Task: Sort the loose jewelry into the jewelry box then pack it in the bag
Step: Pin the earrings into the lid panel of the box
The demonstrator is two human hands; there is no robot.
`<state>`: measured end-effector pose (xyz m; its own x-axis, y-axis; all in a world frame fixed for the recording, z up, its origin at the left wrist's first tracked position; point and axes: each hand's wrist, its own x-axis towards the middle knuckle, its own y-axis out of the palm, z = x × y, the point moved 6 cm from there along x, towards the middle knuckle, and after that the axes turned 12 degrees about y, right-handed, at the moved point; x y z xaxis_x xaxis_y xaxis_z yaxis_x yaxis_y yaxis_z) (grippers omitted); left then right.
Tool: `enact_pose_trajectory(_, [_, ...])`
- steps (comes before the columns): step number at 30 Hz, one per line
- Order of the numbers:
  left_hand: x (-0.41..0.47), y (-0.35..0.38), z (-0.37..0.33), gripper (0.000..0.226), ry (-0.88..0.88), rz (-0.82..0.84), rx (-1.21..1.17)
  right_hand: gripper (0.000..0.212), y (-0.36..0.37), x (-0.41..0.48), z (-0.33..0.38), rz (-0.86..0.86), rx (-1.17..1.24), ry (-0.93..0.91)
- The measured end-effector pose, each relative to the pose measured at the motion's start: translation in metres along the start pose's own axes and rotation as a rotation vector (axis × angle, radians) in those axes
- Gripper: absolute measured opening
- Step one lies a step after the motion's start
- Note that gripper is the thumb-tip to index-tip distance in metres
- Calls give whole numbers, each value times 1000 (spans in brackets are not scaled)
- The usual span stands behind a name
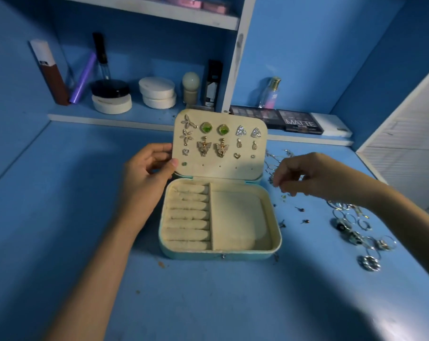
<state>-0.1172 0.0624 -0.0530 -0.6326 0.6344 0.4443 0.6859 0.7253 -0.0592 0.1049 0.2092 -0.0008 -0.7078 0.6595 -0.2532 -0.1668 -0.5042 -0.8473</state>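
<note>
Right, the jewelry box (221, 254) sat open at the middle of the tabletop (73, 217), its lid (221, 169) standing upright toward the back edge. The left hand (147, 173) had that lid by its left edge, thumb pressed on the inner face and fingers curled round behind: a pinch. Pinned across the lid's lining were flower earrings (187, 121), green studs (206, 127), triangle earrings (240, 131) and butterfly drops (203, 147), with smaller pieces lower down. Down in the base, ring rolls (189, 217) filled the left compartment and a plain cream section (235, 220) took the right.

Over to the right hand (304, 175): it hovered just beside the box's back right corner, fingers bunched and pointing down at the tabletop (whether they held anything, I could not tell). Under and behind it lay thin chains (273, 158). Tiny dark studs (302, 209) lay scattered between the box and a heap of silver rings (361, 232) near the tabletop's right edge.

Along the back edge lay two eyeshadow palettes (299, 123), and a perfume bottle (270, 93) stood behind them.
</note>
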Motion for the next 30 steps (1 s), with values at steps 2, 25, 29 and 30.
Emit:
enact_pose_trajectory(2, [0,0,-1,29,6,-1,-16,21,7,-5,1,107,-183,-12])
enact_pose_trajectory(25, [-1,0,-1,28,8,4,-22,11,33,-19,2,175,-473,-40])
enact_pose_trajectory(29, [0,0,0,29,7,7,-13,9,31,-20,1,209,-491,-31])
enact_pose_trajectory(30, [0,-1,0,29,6,6,-9,9,31,-20,0,227,-489,-26])
